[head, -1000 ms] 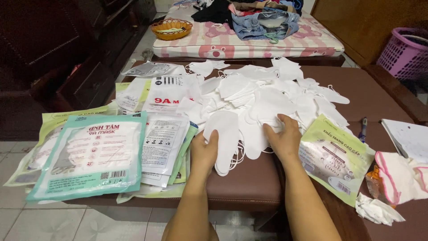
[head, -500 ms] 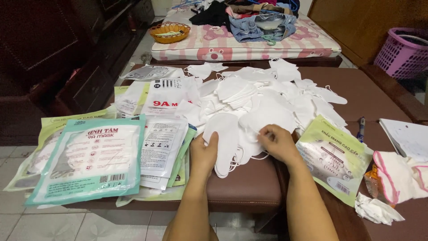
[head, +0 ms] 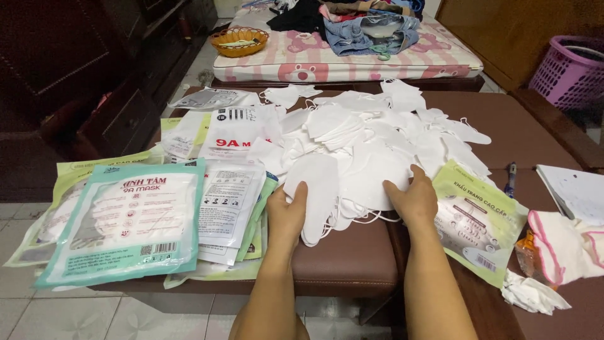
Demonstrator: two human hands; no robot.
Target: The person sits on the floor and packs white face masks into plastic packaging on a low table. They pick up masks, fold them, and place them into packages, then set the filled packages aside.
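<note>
The left hand point(head: 286, 211) grips 1 folded white mask point(head: 316, 192) at the near edge of the brown bench point(head: 352, 258). The right hand point(head: 414, 198) clasps the next mask point(head: 372, 176). Sealed packs point(head: 126, 220) lie to the left, another pack point(head: 475, 220) to the right. Beyond, a pile of loose masks point(head: 377, 119) covers the bench; farther off sits a yellow basket point(head: 239, 39).

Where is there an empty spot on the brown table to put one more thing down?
Bare brown table shows to the right of the mask pile, above the blue pen. A smaller strip lies in front of the left hand and right hand, along the near edge. The left side is crowded with mask packets, and the middle is buried in masks.
</note>
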